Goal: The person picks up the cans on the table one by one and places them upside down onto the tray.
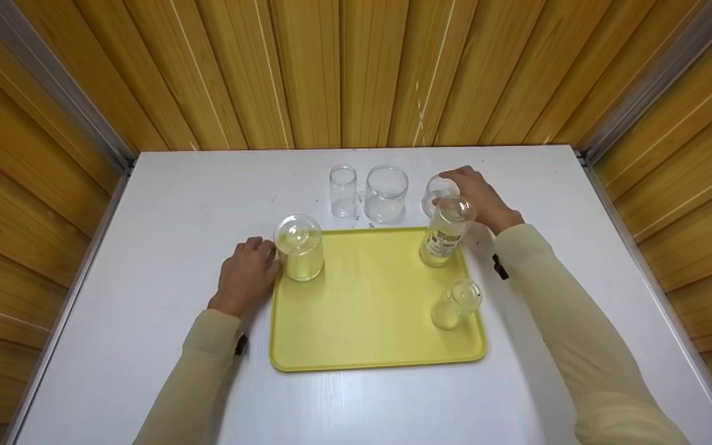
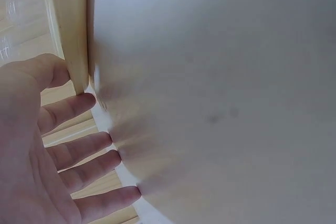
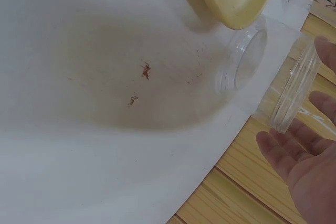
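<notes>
In the head view my left hand (image 1: 246,277) rests beside the left edge of a yellow tray (image 1: 368,321). Its fingertips meet the white table, and the thumb lies at the tray's rim, as the left wrist view shows. Next to it, a wide clear glass jar (image 1: 304,262) stands on the tray. My right hand (image 1: 476,194) is behind the tray's far right corner, with thumb and fingers around the rim of a clear jar (image 3: 262,72) standing on the table. A tall clear bottle with a printed label (image 1: 440,243) partly hides that jar in the head view.
A small clear glass (image 1: 450,309) stands at the tray's right side. Behind the tray are a narrow clear glass (image 1: 343,194) and a wider clear jar (image 1: 385,198). Wood-patterned panels (image 1: 368,74) rise behind the white table (image 1: 195,204) and on both sides.
</notes>
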Motion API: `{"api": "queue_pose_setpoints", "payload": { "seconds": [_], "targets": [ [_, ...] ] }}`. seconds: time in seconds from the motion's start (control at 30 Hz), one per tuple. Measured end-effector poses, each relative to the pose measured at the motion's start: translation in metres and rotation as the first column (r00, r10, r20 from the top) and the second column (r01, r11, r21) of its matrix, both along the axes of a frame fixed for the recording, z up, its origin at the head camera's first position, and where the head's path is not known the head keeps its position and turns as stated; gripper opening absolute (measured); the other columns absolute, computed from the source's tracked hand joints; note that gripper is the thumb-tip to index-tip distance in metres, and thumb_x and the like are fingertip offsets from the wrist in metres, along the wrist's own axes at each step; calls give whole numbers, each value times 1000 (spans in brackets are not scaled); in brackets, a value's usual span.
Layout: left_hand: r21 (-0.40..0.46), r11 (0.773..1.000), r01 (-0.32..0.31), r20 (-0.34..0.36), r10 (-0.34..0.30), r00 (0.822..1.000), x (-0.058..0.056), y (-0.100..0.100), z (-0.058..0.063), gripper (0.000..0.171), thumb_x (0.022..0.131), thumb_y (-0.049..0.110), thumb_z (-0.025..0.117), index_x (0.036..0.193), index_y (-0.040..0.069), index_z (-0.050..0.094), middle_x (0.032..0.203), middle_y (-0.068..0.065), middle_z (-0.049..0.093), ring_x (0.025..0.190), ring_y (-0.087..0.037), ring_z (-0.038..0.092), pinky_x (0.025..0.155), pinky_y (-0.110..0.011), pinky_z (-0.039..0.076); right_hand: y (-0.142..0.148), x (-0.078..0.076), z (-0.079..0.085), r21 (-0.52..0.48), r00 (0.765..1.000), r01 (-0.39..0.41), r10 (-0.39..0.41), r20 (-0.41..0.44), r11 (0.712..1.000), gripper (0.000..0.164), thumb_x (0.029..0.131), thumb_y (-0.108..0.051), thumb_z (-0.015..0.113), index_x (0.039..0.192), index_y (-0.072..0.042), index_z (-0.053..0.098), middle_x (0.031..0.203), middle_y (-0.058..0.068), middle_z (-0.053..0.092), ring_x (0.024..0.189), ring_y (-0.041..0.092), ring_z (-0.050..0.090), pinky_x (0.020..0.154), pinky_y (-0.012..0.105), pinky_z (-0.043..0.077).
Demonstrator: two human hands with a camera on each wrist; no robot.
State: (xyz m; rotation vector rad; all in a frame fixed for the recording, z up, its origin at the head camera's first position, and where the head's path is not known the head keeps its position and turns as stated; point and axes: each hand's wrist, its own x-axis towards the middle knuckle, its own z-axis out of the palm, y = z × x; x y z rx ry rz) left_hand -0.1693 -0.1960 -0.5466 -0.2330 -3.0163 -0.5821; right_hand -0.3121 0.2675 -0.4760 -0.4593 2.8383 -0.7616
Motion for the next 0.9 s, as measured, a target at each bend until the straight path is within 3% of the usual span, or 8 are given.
{"api": "queue_pose_setpoints", "payload": {
  "seconds": [0.27, 0.53, 0.9],
  "targets": [
    [0, 1000, 10, -12, -10, 1000, 1, 0, 0, 40, 107, 32, 61, 130, 1, 69, 140, -27, 60, 125, -48, 59, 87, -63, 57, 11, -4, 4, -96, 998, 53, -56, -25, 994, 69, 99, -36, 76, 154, -2, 52, 150, 25, 45, 144, 45, 38, 120, 62, 29],
    [4, 1000, 3, -4, -3, 1000, 0, 0, -1, 41, 108, 33, 58, 132, 2, 68, 140, -26, 60, 125, -46, 59, 89, -62, 56, 25, -1, 12, -208, 990, 136, -138, 2, 969, 75, 99, -48, 73, 157, -8, 49, 153, 22, 43, 143, 47, 42, 114, 63, 39],
    [-21, 1000, -16, -1, 16, 1000, -3, 4, 0, 43, 109, 33, 56, 137, 2, 66, 138, -26, 60, 122, -46, 59, 87, -62, 56, 26, 6, 31, -269, 974, 223, -228, 14, 937, 80, 96, -56, 74, 159, -14, 48, 162, 14, 40, 147, 40, 40, 113, 59, 42]
  ]
}}
